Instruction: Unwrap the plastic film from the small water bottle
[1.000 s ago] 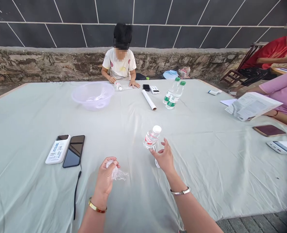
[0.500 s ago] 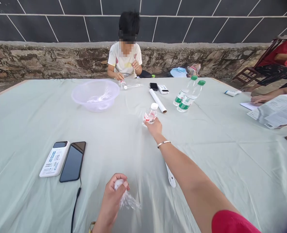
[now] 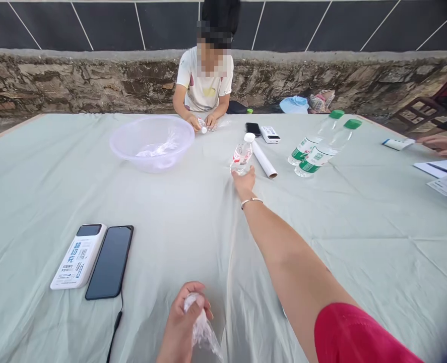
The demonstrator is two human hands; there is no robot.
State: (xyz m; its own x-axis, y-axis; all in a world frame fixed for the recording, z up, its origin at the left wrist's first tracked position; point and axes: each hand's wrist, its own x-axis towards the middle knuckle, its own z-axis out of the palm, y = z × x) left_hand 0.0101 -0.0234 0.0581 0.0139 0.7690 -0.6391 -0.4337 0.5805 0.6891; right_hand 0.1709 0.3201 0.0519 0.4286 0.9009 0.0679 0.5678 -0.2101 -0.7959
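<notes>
My right hand (image 3: 244, 181) reaches far across the pale green tablecloth (image 3: 193, 222) and holds a small clear bottle (image 3: 242, 154) with a white cap and red label, its base at the cloth next to a white paper roll (image 3: 264, 160). My left hand (image 3: 186, 318) stays near me at the table's front edge, fingers closed on a crumpled piece of clear plastic film (image 3: 202, 330).
A clear plastic basin (image 3: 151, 143) stands at the far left. A white power bank (image 3: 78, 255) and a black phone (image 3: 110, 261) lie to my left. Two green-capped bottles (image 3: 319, 146) stand right. A person in a white shirt (image 3: 205, 85) sits opposite, handling a small bottle.
My right arm has stretched forward, carrying the small bottle from near me to beside the paper roll. My left hand has stayed shut on the film.
</notes>
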